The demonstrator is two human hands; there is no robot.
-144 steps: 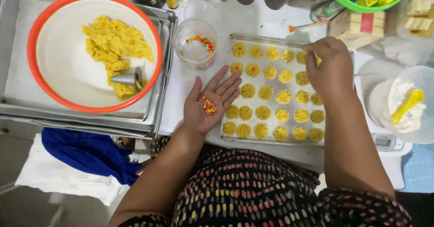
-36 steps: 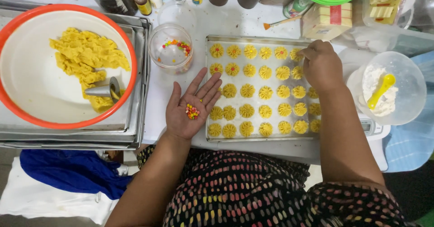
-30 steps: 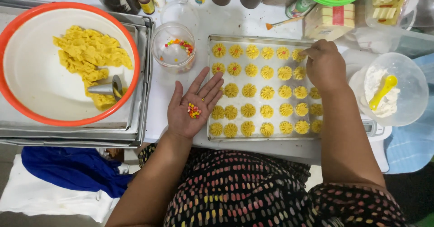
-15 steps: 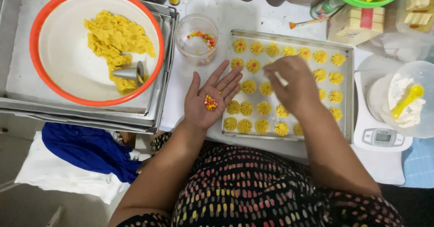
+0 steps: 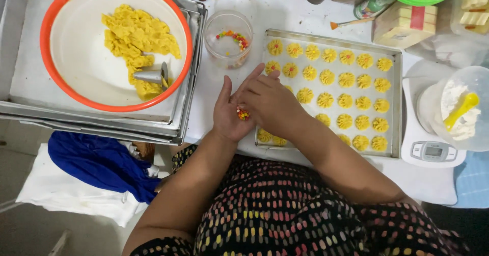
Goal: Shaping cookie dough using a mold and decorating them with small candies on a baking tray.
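While our left hand (image 5: 230, 114) lies palm up near the middle of the frame, fingers spread and released, it cups a small heap of coloured sprinkles (image 5: 243, 114) that rests loose on the palm rather than being gripped. Our right hand (image 5: 270, 103) has crossed over from the right, and its fingers (image 5: 245, 99) are pinched down onto that heap; whether they have a sprinkle between them we cannot tell, since the fingertips hide the spot. We judge the step in hand to be picking up a sprinkle for topping the cookies, and the next move calls for a light, precise pinch and a steady carry to the right without tipping the open palm. The baking tray (image 5: 395, 108) fills the centre right of the frame, with its long axis running left to right, and its near left corner is covered by our hands. Rows of yellow cookies (image 5: 345, 100) sit apart from one another on it. The left hand points up and to the right, toward the tray's upper left corner. Just above the hands stands a clear cup (image 5: 228, 38) with more sprinkles in it. At the upper left, an orange-rimmed bowl (image 5: 51, 42) holds yellow dough (image 5: 135, 34) and a metal piping nozzle (image 5: 152, 75). A kitchen scale (image 5: 433, 151) sits on the white surface (image 5: 214, 83) at the right.
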